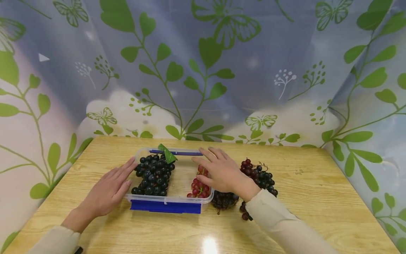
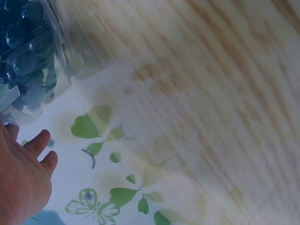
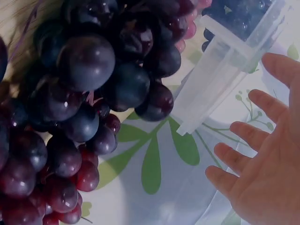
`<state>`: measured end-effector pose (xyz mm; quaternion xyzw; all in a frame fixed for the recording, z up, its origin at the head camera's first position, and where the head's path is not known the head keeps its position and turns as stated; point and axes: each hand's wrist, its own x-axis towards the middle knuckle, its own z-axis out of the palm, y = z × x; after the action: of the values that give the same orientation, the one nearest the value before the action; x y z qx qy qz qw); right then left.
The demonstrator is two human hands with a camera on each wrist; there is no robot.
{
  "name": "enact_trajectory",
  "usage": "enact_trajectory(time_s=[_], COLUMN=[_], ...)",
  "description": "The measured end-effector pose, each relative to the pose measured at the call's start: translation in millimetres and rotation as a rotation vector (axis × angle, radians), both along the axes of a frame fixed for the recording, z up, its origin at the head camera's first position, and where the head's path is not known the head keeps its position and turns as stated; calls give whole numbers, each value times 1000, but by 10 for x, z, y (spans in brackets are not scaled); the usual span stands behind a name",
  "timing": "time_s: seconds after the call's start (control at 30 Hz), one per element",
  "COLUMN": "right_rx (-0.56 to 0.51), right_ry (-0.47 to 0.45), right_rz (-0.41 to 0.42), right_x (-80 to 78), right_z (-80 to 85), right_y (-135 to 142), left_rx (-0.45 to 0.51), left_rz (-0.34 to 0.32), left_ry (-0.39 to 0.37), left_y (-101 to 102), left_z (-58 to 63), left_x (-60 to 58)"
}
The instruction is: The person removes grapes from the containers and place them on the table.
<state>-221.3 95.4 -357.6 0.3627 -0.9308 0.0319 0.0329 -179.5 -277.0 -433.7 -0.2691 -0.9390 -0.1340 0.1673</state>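
A clear plastic container [image 1: 182, 176] with blue latches stands lidless on the table. Inside at the left lies a bunch of black grapes [image 1: 153, 178] with a green leaf [image 1: 168, 155] on top; red grapes [image 1: 199, 187] sit at the right end. My left hand [image 1: 109, 188] lies along the left wall, fingers straight, fingertips right at the rim. Over the right end reaches my right hand [image 1: 222, 171], fingers spread and nothing gripped, partly hiding the red grapes. In the right wrist view its palm [image 3: 267, 154] shows beside the container's wall.
Just right of the container lies a dark bunch of grapes [image 1: 224, 200]. Farther right are more black grapes [image 1: 264, 178] and reddish-purple ones [image 1: 248, 167], partly behind the right forearm. A leaf-patterned curtain [image 1: 177, 88] hangs behind the wooden table [image 1: 317, 194].
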Motion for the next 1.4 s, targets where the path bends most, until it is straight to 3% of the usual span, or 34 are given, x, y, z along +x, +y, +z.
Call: enact_trajectory(time_s=[0.67, 0.97, 1.4], right_rx=[130, 205, 350], right_ry=[18, -14, -58], right_rz=[86, 124, 56], right_x=[-18, -29, -25], right_z=[-75, -90, -114], right_y=[-142, -217, -350], left_rx=[1, -3, -1], left_rz=[12, 14, 14], left_ry=[-15, -18, -12], left_y=[-5, 3, -15], left_z=[-16, -2, -20], left_x=[6, 11, 4])
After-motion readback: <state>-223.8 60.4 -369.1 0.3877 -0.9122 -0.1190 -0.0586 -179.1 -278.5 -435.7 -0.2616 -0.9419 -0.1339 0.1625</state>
